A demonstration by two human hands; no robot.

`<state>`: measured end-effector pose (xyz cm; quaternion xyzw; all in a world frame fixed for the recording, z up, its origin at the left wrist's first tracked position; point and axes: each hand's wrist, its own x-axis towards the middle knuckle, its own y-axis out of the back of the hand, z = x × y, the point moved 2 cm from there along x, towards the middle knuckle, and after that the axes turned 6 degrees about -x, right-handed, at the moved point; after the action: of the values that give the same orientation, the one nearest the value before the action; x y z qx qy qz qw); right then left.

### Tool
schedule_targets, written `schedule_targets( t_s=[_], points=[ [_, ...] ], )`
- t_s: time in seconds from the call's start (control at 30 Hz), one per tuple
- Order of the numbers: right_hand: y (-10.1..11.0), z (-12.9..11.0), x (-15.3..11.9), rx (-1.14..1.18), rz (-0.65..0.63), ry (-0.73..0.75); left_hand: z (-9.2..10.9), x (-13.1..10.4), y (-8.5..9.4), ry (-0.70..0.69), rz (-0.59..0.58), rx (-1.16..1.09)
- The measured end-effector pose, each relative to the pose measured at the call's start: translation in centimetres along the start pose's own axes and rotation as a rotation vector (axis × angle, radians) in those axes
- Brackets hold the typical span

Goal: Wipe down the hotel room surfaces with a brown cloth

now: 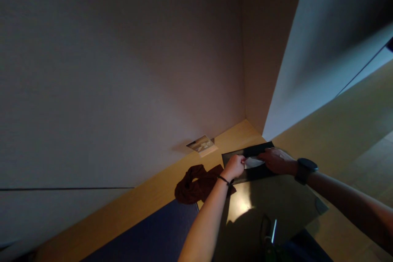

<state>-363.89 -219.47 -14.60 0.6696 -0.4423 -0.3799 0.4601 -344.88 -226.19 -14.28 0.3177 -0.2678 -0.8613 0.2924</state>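
My left hand [235, 166] is closed, its fingertips pinching the left end of a thin white sheet [254, 163], which could be paper or tissue. At the sheet's other end is my right hand [278, 161], fingers bent onto it in shadow. Beneath both hands lies a dark, flat, rectangular object [250, 150], with the white sheet over its middle; its kind I cannot make out. A crumpled dark red-brown cloth [192, 186] rests just left of my left wrist, partly behind the forearm.
Against the wall [153, 90] leans a small picture card [202, 144]. A dark blue flat surface [153, 233] lies at the lower left. A shiny brownish sheet [276, 200] spreads below my hands, with a dim object with a bright strip [274, 230] nearby. A wall corner rises behind.
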Motion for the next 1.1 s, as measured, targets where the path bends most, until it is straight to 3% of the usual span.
schedule_targets(
  t_s=[0.1,0.27,0.37,0.53,0.9,1.1],
  points=[
    [-0.6,0.5,-0.3,0.042,0.04,-0.05,-0.2,-0.2,0.1,-0.011,-0.006,-0.029],
    [-2.1,1.0,-1.0,0.093,0.078,-0.093,-1.1,-2.6,0.4,-0.053,0.146,-0.069],
    [-2.6,1.0,-0.9,0.095,0.075,-0.094,-1.2,-3.5,0.1,-0.039,0.166,0.003],
    [-2.3,0.8,-0.8,0.079,0.062,-0.064,-0.9,-3.1,-0.2,-0.027,0.166,0.128],
    [-2.6,0.4,-0.7,0.077,0.079,-0.108,-0.8,-2.6,0.3,-0.021,0.128,0.116],
    [-2.2,0.3,-0.9,0.085,0.122,-0.106,-1.4,-3.5,0.1,-0.076,0.234,-0.09]
  ],
)
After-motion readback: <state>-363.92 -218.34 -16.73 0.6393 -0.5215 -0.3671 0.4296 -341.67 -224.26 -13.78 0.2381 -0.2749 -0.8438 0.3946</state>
